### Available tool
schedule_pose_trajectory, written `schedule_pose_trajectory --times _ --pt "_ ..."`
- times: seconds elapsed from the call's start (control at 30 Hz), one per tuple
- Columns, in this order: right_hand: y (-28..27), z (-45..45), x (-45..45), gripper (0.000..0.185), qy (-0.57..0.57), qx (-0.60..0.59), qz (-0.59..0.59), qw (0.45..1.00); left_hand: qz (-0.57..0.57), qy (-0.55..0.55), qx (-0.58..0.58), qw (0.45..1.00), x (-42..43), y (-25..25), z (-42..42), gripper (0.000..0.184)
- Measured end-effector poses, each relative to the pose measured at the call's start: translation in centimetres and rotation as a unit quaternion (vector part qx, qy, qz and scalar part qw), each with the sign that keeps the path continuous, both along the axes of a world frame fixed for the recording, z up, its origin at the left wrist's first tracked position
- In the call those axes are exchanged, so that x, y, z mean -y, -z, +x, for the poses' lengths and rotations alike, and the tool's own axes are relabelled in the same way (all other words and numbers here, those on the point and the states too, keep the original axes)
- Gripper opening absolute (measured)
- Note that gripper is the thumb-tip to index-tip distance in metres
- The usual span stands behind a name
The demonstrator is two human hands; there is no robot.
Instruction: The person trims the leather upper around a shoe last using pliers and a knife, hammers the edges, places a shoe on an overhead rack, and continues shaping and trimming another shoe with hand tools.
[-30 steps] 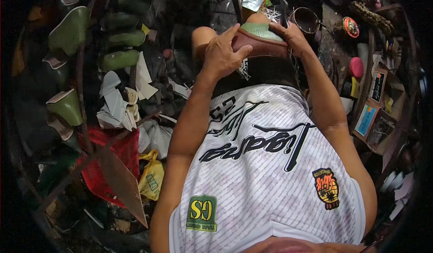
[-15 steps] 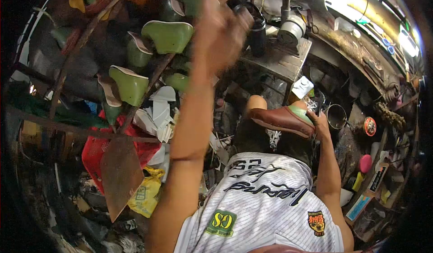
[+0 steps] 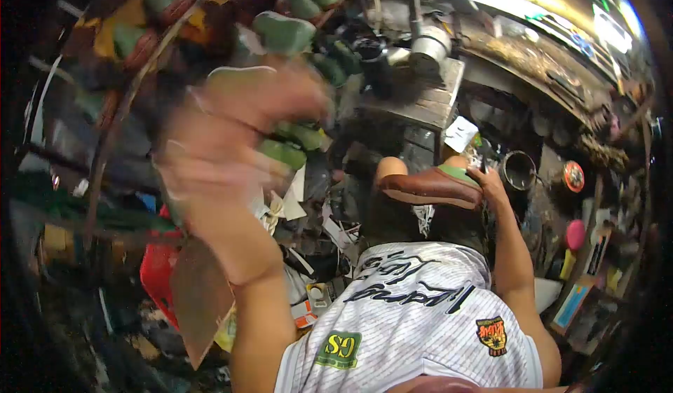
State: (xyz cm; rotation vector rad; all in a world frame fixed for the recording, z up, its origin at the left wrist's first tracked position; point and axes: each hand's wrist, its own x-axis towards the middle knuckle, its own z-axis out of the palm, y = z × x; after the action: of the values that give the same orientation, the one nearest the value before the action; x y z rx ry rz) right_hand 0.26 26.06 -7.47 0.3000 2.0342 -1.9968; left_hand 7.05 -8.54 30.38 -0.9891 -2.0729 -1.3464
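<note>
My right hand [image 3: 488,185] is closed on the heel end of a brown shoe [image 3: 434,187]. Green material, seemingly a shoe last [image 3: 460,174], shows in the shoe's opening. The shoe lies crosswise over my knees. My left hand [image 3: 231,127] is raised at the left, in front of a rack of green shoe lasts [image 3: 284,32]. Motion smears its fingers, so whether it holds anything is unclear. It hides several lasts behind it; two green lasts [image 3: 284,153] show just past its edge.
A small wooden bench [image 3: 420,106] carries a white cylindrical container [image 3: 429,48] and a dark canister [image 3: 369,50]. A cluttered shelf [image 3: 533,60] runs along the upper right. Scraps [image 3: 291,200] litter the floor. A brown board [image 3: 200,302] and red bag [image 3: 158,281] are at lower left.
My left hand has swung left and down, away from the dark canister to the front of the green lasts. My right hand keeps the brown shoe on my knees. The view has shifted slightly.
</note>
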Motion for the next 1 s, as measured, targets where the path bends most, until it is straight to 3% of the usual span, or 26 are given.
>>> schedule_pose_trajectory --times 0.03,0.07,0.1,0.17,0.2,0.23,0.27,0.3,0.37,0.4,0.47,0.5,0.53,0.6,0.63,0.67,0.73,0.77,0.8,0.83,0.9,1.0 --pt "0.5 0.0 -0.3 0.031 -0.008 -0.009 0.013 1.000 -0.143 0.104 0.171 0.969 -0.7 4.7 -0.3 0.042" --pt "1.0 -0.2 -0.5 0.032 -0.012 0.000 0.033 0.999 -0.171 0.113 0.303 0.931 -2.1 9.2 -0.3 0.036" --pt "1.3 -0.2 -0.7 0.033 -0.020 0.011 0.054 0.998 -0.085 0.133 0.512 0.844 -2.4 16.4 -0.8 0.034" --pt "-0.2 0.4 -0.4 0.038 -0.015 0.010 0.042 0.999 -0.131 0.149 0.535 0.821 -4.3 25.4 -0.5 0.026" --pt "-0.6 0.5 -0.3 0.036 -0.011 0.013 0.041 0.999 -0.129 0.118 0.614 0.770 -5.5 27.8 0.8 0.037" --pt "-0.9 0.5 -0.2 0.035 -0.008 0.013 0.039 0.999 -0.056 0.162 0.618 0.767 -6.1 32.5 2.2 0.023" --pt "-0.9 0.6 -0.3 0.035 -0.004 0.018 0.042 0.999 -0.070 0.139 0.721 0.675 -7.2 31.8 3.1 0.038" --pt "-0.9 0.6 -0.3 0.037 0.015 0.017 0.062 0.998 0.050 0.183 0.747 0.638 -8.0 34.1 4.4 0.039" --pt "-2.5 1.1 0.3 0.039 0.034 0.013 0.084 0.996 0.006 0.142 0.700 0.699 -9.2 35.8 5.0 0.040" --pt "-5.3 2.0 1.1 0.038 0.060 -0.006 0.049 0.997 0.008 0.144 0.701 0.699 -9.7 34.6 5.2 0.040" --pt "-7.7 3.1 2.3 0.039 0.105 -0.056 0.026 0.993 0.279 0.187 0.659 0.673 -10.9 31.0 5.4 0.055" --pt "-7.6 3.4 2.7 0.040 0.072 -0.107 -0.012 0.992 0.368 0.202 0.673 0.609 -10.8 30.7 4.8 0.059" --pt "-9.2 4.3 3.7 0.040 0.071 -0.153 0.021 0.985 0.451 0.215 0.680 0.537 -10.9 30.3 4.0 0.063" --pt "-13.6 6.3 6.0 0.041 0.065 -0.241 0.155 0.956 0.542 0.208 0.641 0.503 -12.8 27.9 2.7 0.063" --pt "-14.6 7.3 6.8 0.041 0.053 -0.273 0.251 0.927 0.533 0.183 0.620 0.545 -12.9 28.3 2.4 0.062" --pt "-14.3 7.5 7.1 0.043 0.043 -0.271 0.225 0.935 0.487 0.126 0.559 0.659 -13.3 26.9 1.7 0.059" --pt "-13.8 7.0 5.9 0.037 -0.015 -0.291 0.213 0.933 0.558 0.205 0.550 0.586 -12.9 31.0 -0.5 0.043" --pt "-13.5 6.6 5.5 0.032 -0.018 -0.282 0.189 0.940 0.564 0.319 0.581 0.492 -12.1 32.7 -1.1 0.040" --pt "-13.3 6.1 5.1 0.028 -0.021 -0.273 0.166 0.947 0.579 0.279 0.600 0.476 -12.4 33.4 -1.5 0.043" --pt "-12.9 5.6 4.4 0.025 -0.007 -0.285 0.234 0.930 0.593 0.238 0.617 0.460 -12.7 34.2 -1.9 0.046" --pt "-9.3 4.6 1.7 0.023 -0.009 -0.240 0.418 0.876 0.575 0.263 0.629 0.452 -12.9 33.6 -1.9 0.056" --pt "-3.5 3.9 -0.1 0.024 -0.016 -0.206 0.505 0.838 0.568 0.255 0.648 0.438 -12.6 35.7 -1.8 0.064"
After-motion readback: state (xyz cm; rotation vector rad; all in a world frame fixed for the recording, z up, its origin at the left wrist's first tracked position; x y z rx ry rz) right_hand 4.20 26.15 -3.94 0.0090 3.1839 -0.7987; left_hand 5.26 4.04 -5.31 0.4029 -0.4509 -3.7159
